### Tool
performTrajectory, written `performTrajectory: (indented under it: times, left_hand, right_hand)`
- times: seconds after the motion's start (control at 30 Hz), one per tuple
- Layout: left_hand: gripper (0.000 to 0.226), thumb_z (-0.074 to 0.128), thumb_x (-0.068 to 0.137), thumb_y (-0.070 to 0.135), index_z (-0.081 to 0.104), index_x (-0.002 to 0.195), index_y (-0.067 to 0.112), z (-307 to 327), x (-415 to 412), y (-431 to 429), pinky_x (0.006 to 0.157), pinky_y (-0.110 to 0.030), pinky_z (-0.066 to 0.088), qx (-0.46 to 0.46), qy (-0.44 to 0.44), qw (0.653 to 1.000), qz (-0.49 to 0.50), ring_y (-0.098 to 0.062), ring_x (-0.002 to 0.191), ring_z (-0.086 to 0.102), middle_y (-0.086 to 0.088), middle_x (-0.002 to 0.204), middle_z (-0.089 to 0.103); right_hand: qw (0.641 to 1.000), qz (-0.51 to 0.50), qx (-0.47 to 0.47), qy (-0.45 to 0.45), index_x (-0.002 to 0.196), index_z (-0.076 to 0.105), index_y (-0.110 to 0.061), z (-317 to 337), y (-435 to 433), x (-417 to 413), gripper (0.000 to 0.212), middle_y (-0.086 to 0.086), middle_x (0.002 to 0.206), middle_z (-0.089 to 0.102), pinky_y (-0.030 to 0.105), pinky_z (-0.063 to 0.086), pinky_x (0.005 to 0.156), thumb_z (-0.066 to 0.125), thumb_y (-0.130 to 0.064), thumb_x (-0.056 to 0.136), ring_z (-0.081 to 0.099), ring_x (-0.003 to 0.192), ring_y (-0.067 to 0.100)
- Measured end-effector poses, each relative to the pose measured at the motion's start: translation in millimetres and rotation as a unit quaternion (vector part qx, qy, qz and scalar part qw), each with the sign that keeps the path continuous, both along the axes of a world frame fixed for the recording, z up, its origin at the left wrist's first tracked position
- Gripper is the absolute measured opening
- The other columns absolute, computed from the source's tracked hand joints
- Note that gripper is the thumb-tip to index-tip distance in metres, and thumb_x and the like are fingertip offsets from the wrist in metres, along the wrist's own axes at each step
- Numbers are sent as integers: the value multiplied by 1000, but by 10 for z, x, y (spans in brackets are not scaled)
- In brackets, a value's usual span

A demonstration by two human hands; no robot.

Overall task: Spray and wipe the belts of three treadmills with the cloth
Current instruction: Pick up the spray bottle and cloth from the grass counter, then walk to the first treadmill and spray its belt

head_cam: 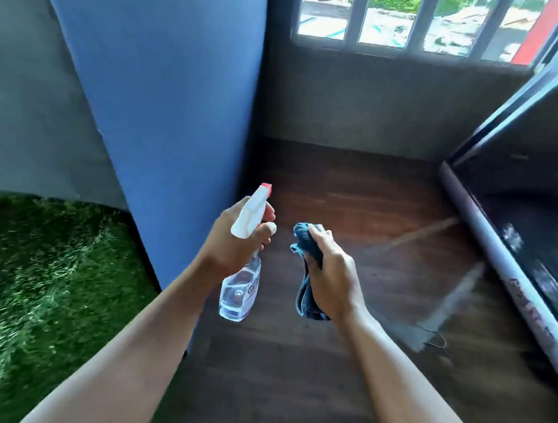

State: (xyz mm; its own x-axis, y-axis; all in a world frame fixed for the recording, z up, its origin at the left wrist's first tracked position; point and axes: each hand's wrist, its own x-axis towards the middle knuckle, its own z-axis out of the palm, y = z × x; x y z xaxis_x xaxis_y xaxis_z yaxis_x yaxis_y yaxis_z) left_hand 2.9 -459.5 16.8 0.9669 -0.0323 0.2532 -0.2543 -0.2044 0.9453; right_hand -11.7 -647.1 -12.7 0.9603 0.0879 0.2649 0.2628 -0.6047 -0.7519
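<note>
Two hands are hanging out in front over the floor, and both are busy. The left hand is gripping the bottle at its neck, fingers curling round under the white spray head, thumb lying across the near side. The bottle is hanging nearly upright, clear body below the fist, red nozzle tip poking up and away from the person. Liquid is showing in the lower part.

The right hand is clamping the cloth, a dark blue bundle bunched in the fist. One end is sticking out above the fingers, the rest is drooping below the palm. Bottle and cloth are sitting just beside each other, not touching, both in the air above dark wood boards.

Over on the right edge the treadmill is coming into view, well apart from both hands. Its pale side rail is running down towards the corner, scuffed and marked. The black strip inside it is probably the belt, though the blur is making that hard to call.

A blue panel is standing on the left, green turf is filling the lower left corner, and a barred window is glowing at the top. A pale streak is lying on the boards near the rail.
</note>
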Motion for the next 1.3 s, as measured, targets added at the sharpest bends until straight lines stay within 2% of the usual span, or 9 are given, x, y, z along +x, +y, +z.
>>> performTrajectory:
  times: [0.1,0.27,0.43,0.5,0.63,0.8,0.97,1.13,1.3]
  left_hand:
    - [16,64,81,18,62,96,11,-24,93,-537,67,-40,53,-1,2,999,-50,-22,66,62,-7,88,64]
    - [14,66,81,15,62,94,11,-78,308,-1363,67,-46,53,-10,7,992,-129,-25,68,61,-13,90,64]
    - [16,66,80,13,62,94,9,-149,571,-2148,67,-45,54,-18,12,982,-188,-24,68,61,-14,91,65]
    - [14,66,81,13,62,95,9,-173,693,-2452,66,-45,55,-12,9,977,-213,-23,66,63,-13,88,66]
    - [10,67,87,5,62,96,6,-239,996,-3016,69,-48,56,0,5,966,-259,-27,64,64,-14,87,67]
    - [14,67,81,18,63,94,13,-318,1479,-3684,70,-56,56,4,4,949,-314,-39,72,65,-9,87,68]
    - [23,68,76,27,63,95,15,-376,1943,-4278,72,-62,54,-8,32,929,-368,-45,75,62,-9,84,67]
    - [20,70,77,23,62,93,15,-428,2284,-4819,71,-62,53,-15,48,917,-397,-31,69,60,-9,84,65]
    - [11,68,79,16,63,88,18,-492,2573,-5360,69,-58,55,-2,44,912,-408,-29,65,61,-7,81,65]
  right_hand:
    - [999,-51,-10,1,143,48,-8,-39,-499,-69,47,11,152,40,17,16,116,59,-14,98,27,146,19]
    - [991,-134,-27,6,144,47,-7,-87,-1241,-112,48,11,151,41,12,13,113,59,-12,97,28,146,20]
    - [975,-218,-31,9,142,50,-7,-162,-1929,-97,47,13,149,45,25,20,119,60,-9,96,31,145,24]
    - [967,-252,-33,10,141,50,-7,-165,-2191,-62,47,14,149,45,26,21,119,60,-7,95,32,144,24]
    - [949,-311,-47,23,142,50,-7,-198,-2681,82,48,14,149,45,18,17,116,60,-6,94,34,144,24]
    - [925,-375,-37,39,140,51,-3,-195,-3194,360,49,18,147,46,-2,7,106,62,-2,92,37,142,28]
    - [904,-424,-49,40,143,47,-7,-192,-3696,609,50,15,151,41,-6,2,102,59,-5,95,32,145,26]
    - [884,-462,-55,57,145,44,-7,-190,-4190,775,50,13,153,39,4,6,108,57,-5,97,30,146,21]
    - [871,-484,-51,65,146,44,-8,-230,-4683,987,50,11,153,39,13,13,113,56,-4,97,31,145,19]
